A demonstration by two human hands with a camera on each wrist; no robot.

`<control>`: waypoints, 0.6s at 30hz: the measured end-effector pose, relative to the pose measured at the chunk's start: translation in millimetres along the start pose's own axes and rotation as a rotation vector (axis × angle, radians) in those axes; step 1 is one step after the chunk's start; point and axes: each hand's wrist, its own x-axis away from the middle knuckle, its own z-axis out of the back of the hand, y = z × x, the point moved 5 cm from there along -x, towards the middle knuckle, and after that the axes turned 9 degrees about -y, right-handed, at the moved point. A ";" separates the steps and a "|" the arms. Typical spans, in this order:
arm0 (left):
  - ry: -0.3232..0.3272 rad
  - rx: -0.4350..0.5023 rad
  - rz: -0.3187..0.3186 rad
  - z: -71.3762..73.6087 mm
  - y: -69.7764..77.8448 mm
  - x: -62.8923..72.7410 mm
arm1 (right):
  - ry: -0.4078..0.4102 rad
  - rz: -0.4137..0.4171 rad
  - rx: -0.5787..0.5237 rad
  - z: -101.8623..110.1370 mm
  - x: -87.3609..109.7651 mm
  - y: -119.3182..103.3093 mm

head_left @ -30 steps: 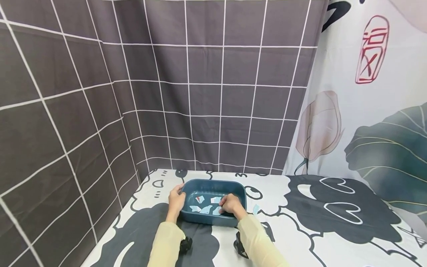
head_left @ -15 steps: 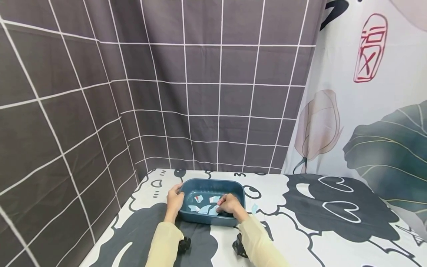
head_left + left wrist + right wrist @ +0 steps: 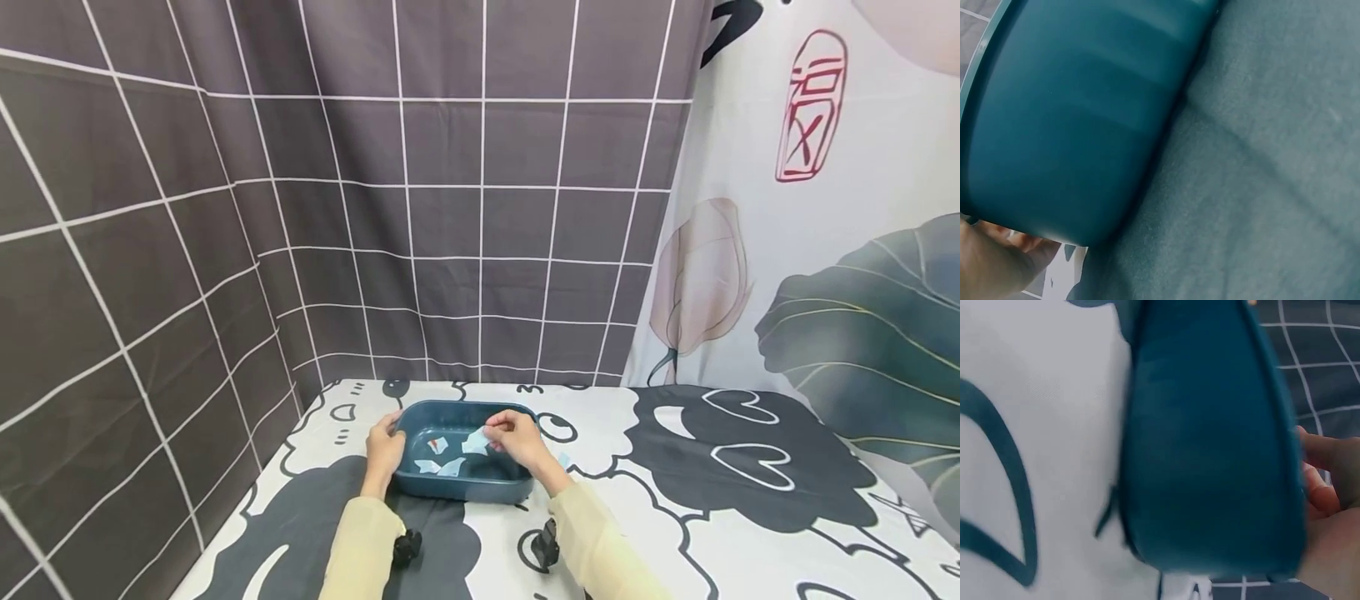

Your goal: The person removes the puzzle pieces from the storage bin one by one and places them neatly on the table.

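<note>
A dark blue-green plastic basin (image 3: 465,490) sits on the cloth, with several torn light blue paper scraps in it. My left hand (image 3: 383,452) grips the basin's left rim; in the left wrist view its fingers (image 3: 1038,250) show at the basin's end. Over the right part of the basin, my right hand (image 3: 521,440) pinches a light blue paper scrap (image 3: 480,438) between thumb and fingertips. One scrap with a red mark (image 3: 437,446) lies toward the left, and a pale scrap (image 3: 452,467) lies near the front wall. The basin's outer wall (image 3: 1210,456) hides the held scrap in the right wrist view.
Another light blue scrap (image 3: 564,460) lies on the cloth right of the basin. The white and grey cartoon-print cloth (image 3: 600,533) covers the surface. A dark gridded curtain (image 3: 442,217) hangs behind and at left, a floral curtain (image 3: 705,292) at right.
My right hand has lifted a scrap from the basin's front right and moved up and back with it. The left hand keeps its grip on the rim. The head view has turned slightly right.
</note>
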 end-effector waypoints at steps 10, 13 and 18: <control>0.012 -0.037 0.014 3.3 0.7 -0.1 | 0.151 -0.080 -0.119 60.3 15.5 10.4; 0.008 -0.038 0.024 1.9 -1.7 -0.3 | 0.178 -0.122 -0.170 81.6 24.5 25.6; 0.000 -0.034 0.019 1.3 -1.9 -0.8 | 0.216 -0.213 -0.158 113.4 41.9 47.9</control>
